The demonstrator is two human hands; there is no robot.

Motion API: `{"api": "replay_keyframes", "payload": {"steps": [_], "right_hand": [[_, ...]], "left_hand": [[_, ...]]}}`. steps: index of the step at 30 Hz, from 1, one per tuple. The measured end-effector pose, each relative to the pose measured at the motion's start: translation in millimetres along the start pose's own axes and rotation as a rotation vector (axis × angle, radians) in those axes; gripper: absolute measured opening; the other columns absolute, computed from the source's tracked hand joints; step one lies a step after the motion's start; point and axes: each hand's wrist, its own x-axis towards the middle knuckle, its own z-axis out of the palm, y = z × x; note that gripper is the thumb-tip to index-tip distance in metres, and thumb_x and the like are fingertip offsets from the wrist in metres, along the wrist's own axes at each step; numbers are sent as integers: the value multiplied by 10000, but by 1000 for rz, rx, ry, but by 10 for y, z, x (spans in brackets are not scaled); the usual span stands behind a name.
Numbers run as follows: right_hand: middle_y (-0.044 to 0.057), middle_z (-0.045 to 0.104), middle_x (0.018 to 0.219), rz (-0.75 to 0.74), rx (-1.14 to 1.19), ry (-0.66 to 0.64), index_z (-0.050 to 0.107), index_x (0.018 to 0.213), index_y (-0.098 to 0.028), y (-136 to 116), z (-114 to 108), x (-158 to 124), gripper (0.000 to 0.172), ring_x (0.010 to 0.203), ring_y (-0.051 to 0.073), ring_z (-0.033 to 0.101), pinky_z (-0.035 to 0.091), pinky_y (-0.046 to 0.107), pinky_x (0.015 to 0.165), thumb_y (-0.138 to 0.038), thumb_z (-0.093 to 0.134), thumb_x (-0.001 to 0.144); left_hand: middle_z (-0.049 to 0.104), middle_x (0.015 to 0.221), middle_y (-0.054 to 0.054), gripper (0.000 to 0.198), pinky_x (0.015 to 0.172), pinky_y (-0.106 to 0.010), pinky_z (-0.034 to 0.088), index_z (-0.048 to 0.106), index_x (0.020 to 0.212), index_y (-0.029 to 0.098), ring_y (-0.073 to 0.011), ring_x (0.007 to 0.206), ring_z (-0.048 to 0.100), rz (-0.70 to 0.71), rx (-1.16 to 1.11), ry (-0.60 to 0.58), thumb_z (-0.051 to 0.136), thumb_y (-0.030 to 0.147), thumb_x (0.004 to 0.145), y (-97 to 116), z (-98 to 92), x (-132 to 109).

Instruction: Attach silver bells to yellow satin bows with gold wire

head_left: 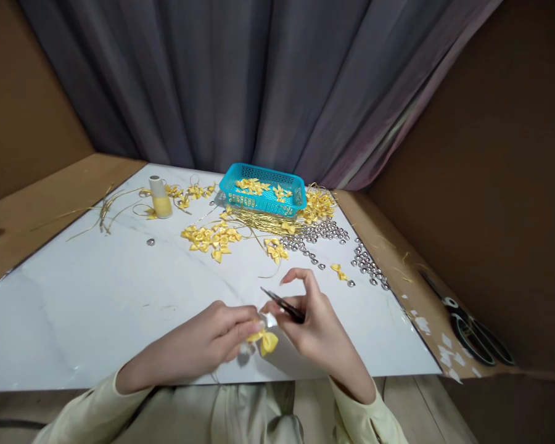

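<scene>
My left hand (pixel 219 333) pinches a yellow ribbon bow (pixel 268 343) near the front edge of the white board. Close beside it, my right hand (pixel 308 314) holds a small dark pointed tool (pixel 289 307), its tip directed up and to the left. A small white piece (pixel 269 320) shows between the fingers of both hands. Something silvery, blurred, hangs just under the bow. Beyond the hands lie a pile of yellow bows (pixel 213 237), a bundle of gold cords (pixel 263 222) and many silver beads (pixel 324 232).
A blue basket (pixel 262 203) with yellow bows stands at the back, a bottle with yellow contents (pixel 161 198) left of it. Large black-handled scissors (pixel 472 336) lie on the brown surface at right, near white scraps (pixel 422 324). Brown panels flank both sides.
</scene>
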Motion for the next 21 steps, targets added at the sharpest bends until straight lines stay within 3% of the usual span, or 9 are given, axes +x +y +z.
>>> {"api": "replay_keyframes", "payload": {"steps": [2,5,11,21], "right_hand": [[-61,640,646,5,6,112,287,951,-240,40,-16,25,339,572,111,597,401,190,555,-77,500,744],[8,717,785,65,95,120,272,939,-248,40,-38,-10,313,708,146,674,463,228,632,-153,533,795],[-3,721,755,91,181,72,277,929,-256,-99,33,-212,329,673,150,686,496,228,616,-279,589,829],[-37,725,792,-31,64,2,276,954,-261,-121,128,-200,276,680,113,668,450,180,624,-139,505,860]], "left_hand": [[361,500,78,368,496,-196,303,410,653,190,-90,467,344,-42,-55,-37,354,419,936,25,-5,-16],[340,485,83,380,471,-200,281,411,655,193,-92,460,322,-89,-106,20,368,461,920,32,-7,-18],[347,476,79,399,435,-208,235,440,618,183,-89,448,291,-114,-110,144,407,473,890,23,7,22],[357,467,76,351,416,-211,202,469,617,179,-86,438,285,-126,-152,190,430,444,844,31,17,54]]}}
